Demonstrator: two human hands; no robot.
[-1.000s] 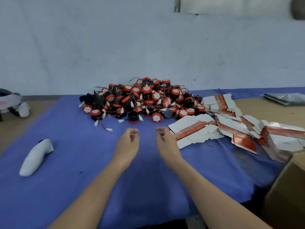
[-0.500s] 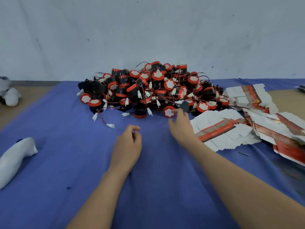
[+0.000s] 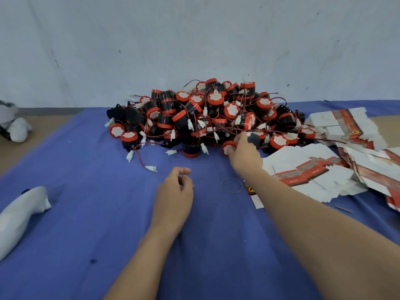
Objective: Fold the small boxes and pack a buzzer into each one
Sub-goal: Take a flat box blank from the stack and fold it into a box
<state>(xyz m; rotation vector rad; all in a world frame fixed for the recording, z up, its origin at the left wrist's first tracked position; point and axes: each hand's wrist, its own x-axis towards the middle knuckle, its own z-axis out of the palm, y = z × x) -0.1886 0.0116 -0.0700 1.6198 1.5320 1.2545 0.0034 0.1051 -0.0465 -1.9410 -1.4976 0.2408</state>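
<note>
Right hand [image 3: 244, 155] apparently grips a buzzer [image 3: 227, 146].

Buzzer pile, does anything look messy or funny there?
Yes. The buzzers lie heaped every way, their red wires tangled together. Beside them the flat boxes lie in a crooked fan, and a loose rubber band lies alone on the blue cloth.

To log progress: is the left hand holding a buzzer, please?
No, the left hand is empty over the blue cloth, apart from the buzzers.

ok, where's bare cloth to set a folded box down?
Free: blue cloth between the left hand and the white bundle, and the whole near strip. Crowded: the buzzer pile, where the right hand grips a buzzer, and the flat boxes on the right.
</note>
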